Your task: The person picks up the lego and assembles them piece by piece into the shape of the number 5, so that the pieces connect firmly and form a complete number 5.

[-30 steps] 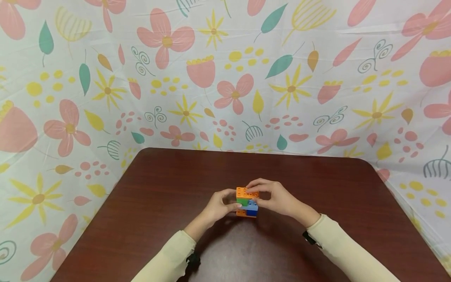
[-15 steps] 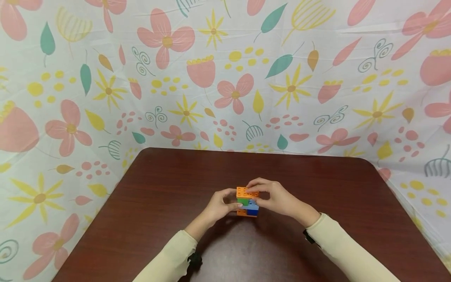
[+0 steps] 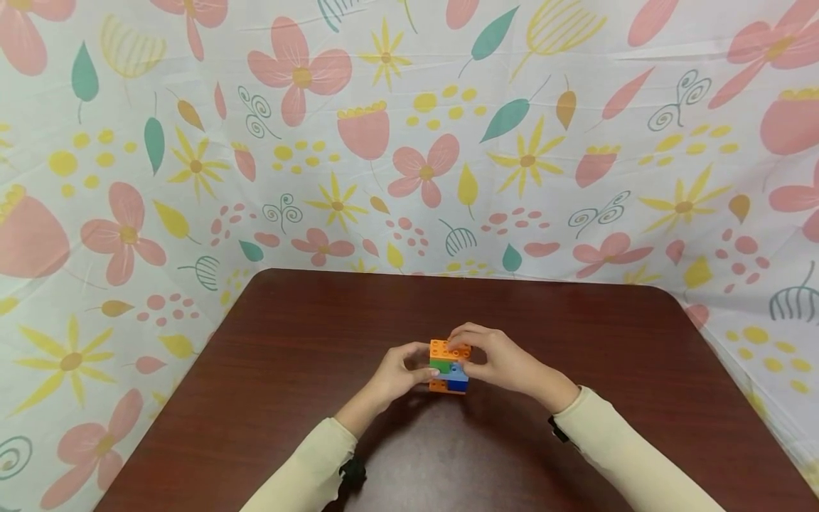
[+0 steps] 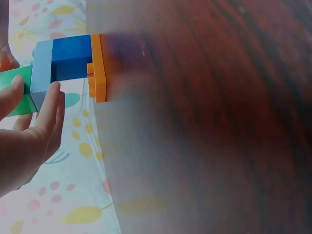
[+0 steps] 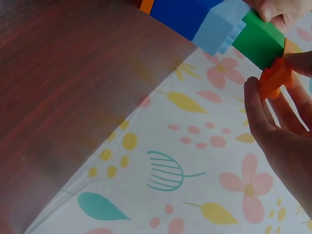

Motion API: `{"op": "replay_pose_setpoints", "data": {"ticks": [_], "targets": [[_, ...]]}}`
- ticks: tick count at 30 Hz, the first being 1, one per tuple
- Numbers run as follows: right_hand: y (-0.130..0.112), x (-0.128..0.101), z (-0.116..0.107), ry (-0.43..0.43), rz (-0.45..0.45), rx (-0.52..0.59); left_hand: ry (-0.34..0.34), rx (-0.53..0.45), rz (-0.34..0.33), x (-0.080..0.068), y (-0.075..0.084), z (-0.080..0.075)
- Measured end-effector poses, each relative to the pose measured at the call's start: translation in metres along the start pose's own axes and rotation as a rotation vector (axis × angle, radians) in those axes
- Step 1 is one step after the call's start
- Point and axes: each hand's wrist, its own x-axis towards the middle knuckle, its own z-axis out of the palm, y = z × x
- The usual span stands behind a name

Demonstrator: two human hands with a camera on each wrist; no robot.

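A tower of studded toy bricks stands on the brown table [image 3: 307, 341]. From the bottom it shows an orange base plate [image 4: 99, 73], a dark blue brick [image 4: 73, 56], a light blue brick [image 5: 214, 31], a green brick [image 5: 258, 41] and an orange brick [image 5: 274, 78] on top. My left hand [image 3: 392, 378] grips the tower from the left, thumb on the green brick, fingers along the far side by the light blue one. With fingertips and thumb, my right hand [image 3: 505, 361] pinches the top orange brick, which partly hides behind the fingers in the head view.
A white cloth [image 3: 409, 142] printed with flowers and leaves hangs behind and beside the table. Both forearms come in from the front in cream sleeves [image 3: 307, 462], with dark straps at the wrists.
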Motion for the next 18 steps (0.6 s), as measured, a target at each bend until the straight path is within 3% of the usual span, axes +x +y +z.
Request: {"op": "replay_pose_setpoints", "data": {"ticks": [18], "targets": [[-0.0094, 0.0018, 0.0008, -0.07, 0.03, -0.098, -0.013, -0.015, 0.012, 0.0015, -0.0007, -0.001]]}}
